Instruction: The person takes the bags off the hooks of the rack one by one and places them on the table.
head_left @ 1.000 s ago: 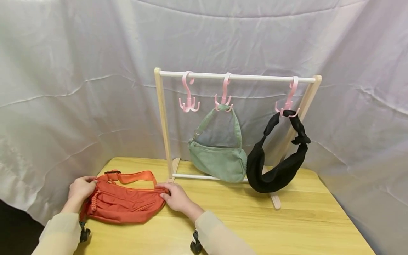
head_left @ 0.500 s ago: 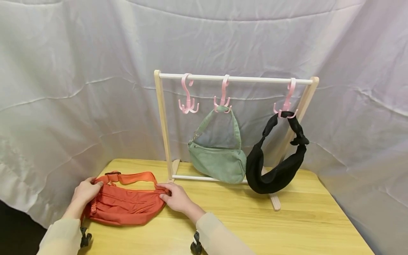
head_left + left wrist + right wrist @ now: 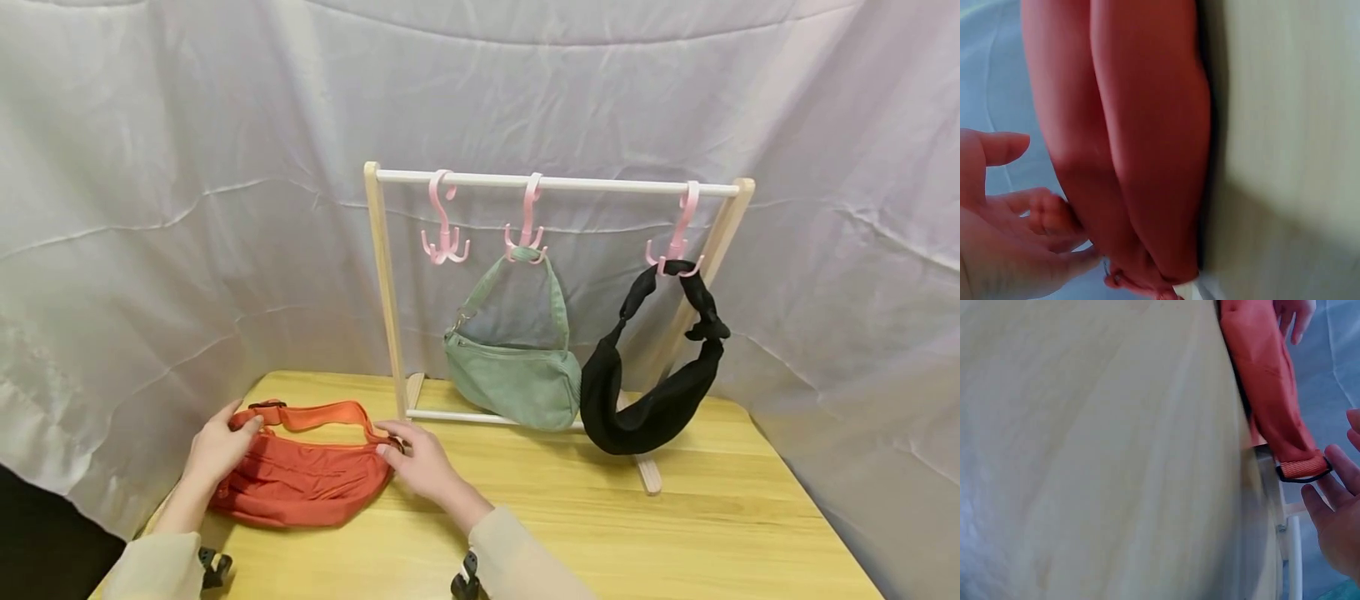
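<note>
A red-orange waist bag (image 3: 311, 483) lies on the left of the table, its strap (image 3: 322, 415) looped behind it. My left hand (image 3: 217, 447) reaches over the bag's left end, near the strap's dark buckle (image 3: 267, 405). In the left wrist view, the thumb and fingers of that hand (image 3: 1016, 244) stand apart beside the bag (image 3: 1141, 131). At the bag's other end, my right hand (image 3: 429, 465) touches the strap joint. Its extended fingers lie against a dark ring (image 3: 1300, 480) in the right wrist view.
Behind stands a wooden rack (image 3: 387, 292) with a white rail (image 3: 607, 183). Pink hooks hang there: the left hook (image 3: 446, 242) bears nothing, a green bag (image 3: 513, 383) hangs in the middle, a black bag (image 3: 637, 421) at right. Grey cloth (image 3: 225, 125) surrounds the wooden table (image 3: 637, 542).
My left hand has moved right and slightly up along the bag's end toward the strap. My right hand has shifted slightly right, its grasp on the bag's end loosened. The hanging bags stay put.
</note>
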The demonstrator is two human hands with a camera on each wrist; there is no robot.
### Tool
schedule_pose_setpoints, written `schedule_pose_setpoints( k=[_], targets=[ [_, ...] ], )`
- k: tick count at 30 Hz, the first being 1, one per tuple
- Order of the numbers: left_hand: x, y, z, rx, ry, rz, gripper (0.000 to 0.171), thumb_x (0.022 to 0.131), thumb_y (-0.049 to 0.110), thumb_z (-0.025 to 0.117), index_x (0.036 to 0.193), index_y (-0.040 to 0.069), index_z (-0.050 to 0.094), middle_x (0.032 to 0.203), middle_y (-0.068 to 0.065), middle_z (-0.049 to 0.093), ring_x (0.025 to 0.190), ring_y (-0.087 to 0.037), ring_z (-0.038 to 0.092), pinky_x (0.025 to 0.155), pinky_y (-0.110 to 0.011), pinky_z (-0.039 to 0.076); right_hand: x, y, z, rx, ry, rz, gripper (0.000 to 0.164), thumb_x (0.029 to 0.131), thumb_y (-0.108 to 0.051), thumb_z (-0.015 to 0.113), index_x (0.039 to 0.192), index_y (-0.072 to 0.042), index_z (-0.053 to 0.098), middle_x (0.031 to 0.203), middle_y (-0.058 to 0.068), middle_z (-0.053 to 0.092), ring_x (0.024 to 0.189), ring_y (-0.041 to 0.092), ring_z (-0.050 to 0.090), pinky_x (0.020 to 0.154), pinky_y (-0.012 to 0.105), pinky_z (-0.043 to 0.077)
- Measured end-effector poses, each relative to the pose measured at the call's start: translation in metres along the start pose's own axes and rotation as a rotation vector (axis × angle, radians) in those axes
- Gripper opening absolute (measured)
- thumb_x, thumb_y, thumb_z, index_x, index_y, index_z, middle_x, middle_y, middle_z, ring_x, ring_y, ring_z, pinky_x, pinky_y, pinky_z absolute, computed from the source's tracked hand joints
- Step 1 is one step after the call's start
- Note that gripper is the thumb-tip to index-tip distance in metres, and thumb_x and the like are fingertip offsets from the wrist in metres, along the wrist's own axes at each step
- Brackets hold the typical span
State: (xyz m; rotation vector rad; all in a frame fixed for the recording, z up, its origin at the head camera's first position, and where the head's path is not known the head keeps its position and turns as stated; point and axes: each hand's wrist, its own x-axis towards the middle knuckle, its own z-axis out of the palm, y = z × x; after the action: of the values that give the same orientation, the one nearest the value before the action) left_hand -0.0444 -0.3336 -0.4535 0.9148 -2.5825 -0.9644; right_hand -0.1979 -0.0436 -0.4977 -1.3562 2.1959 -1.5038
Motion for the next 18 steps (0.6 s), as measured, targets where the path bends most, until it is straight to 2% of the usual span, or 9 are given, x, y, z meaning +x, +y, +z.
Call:
schedule_pose_setpoints(
  k=[11, 15, 18],
  targets=[
    [-0.023, 0.031, 0.013, -0.189, 0.071, 0.021, 0.073, 0.108, 0.036, 0.054, 0.165, 0.005, 0.023, 0.164, -0.034, 0.023, 0.150, -0.056, 0.021, 0.118, -0.070, 0.023, -0.008, -0.013, -0.021, 0.095, 0.083, -0.031, 0.038, 0.104, -0.022, 0.065, 0.140, -0.011, 0.066, 0.145, 0.007, 0.063, 0.133, 0.027, 0.058, 0.111, 0.045, 0.048],
    [-0.030, 0.039, 0.018, -0.212, 0.113, 0.063, 0.072, 0.107, 0.036, 0.057, 0.164, 0.006, 0.026, 0.165, -0.031, 0.025, 0.149, -0.055, 0.023, 0.117, -0.071, 0.025, -0.013, -0.017, -0.027, 0.133, 0.120, -0.032, 0.039, 0.103, -0.020, 0.067, 0.141, -0.013, 0.066, 0.144, 0.003, 0.063, 0.134, 0.026, 0.057, 0.112, 0.048, 0.048],
    [-0.036, 0.046, 0.022, -0.242, 0.140, 0.076, 0.071, 0.107, 0.036, 0.058, 0.164, 0.008, 0.028, 0.166, -0.028, 0.027, 0.147, -0.054, 0.030, 0.115, -0.070, 0.029, -0.017, -0.019, -0.032, 0.140, 0.144, -0.047, 0.039, 0.101, -0.017, 0.069, 0.140, -0.014, 0.067, 0.144, 0.003, 0.063, 0.134, 0.025, 0.057, 0.111, 0.047, 0.048]
  ],
)
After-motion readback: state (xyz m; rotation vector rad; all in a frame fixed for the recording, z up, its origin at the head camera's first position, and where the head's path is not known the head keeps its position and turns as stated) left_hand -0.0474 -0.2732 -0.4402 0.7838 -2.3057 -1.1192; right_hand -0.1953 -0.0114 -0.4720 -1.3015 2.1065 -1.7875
